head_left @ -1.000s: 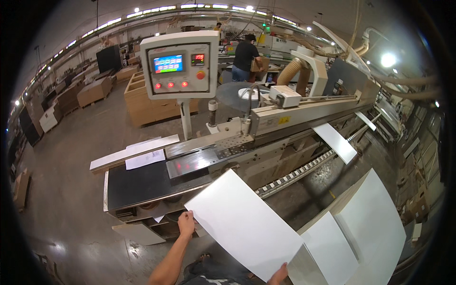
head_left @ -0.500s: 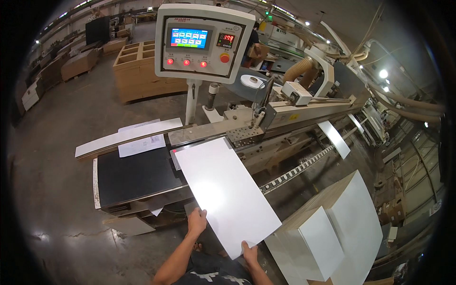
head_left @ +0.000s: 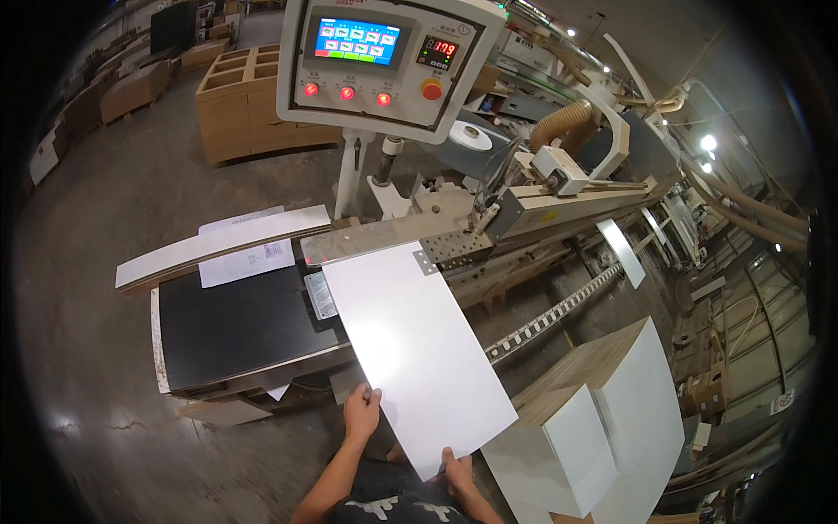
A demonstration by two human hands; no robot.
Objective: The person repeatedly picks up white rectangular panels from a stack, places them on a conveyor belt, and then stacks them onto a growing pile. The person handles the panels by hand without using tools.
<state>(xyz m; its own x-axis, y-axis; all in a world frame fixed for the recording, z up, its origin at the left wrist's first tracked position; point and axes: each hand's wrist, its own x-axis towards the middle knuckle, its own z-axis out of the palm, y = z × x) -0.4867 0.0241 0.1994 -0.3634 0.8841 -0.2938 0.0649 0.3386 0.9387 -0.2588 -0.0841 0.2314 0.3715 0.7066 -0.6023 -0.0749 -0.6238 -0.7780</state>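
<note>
Beyond my hands stretched a factory floor, with the long machine (head_left: 524,218) and its control panel (head_left: 384,61) ahead. Right of my right hand sat stacked white boards (head_left: 602,419), kept within easy reach. The white panel (head_left: 415,349) lay flat, its far end under the machine's guide. My left hand (head_left: 361,412) gripped its near-left edge; my right hand (head_left: 456,472) clasped the near corner, seemingly to keep it square.

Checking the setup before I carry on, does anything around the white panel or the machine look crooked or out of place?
Nothing stands out. Both hands, left hand and right hand, hold the white panel flat at the machine's infeed; the stack of white panels sits tidy.
</note>
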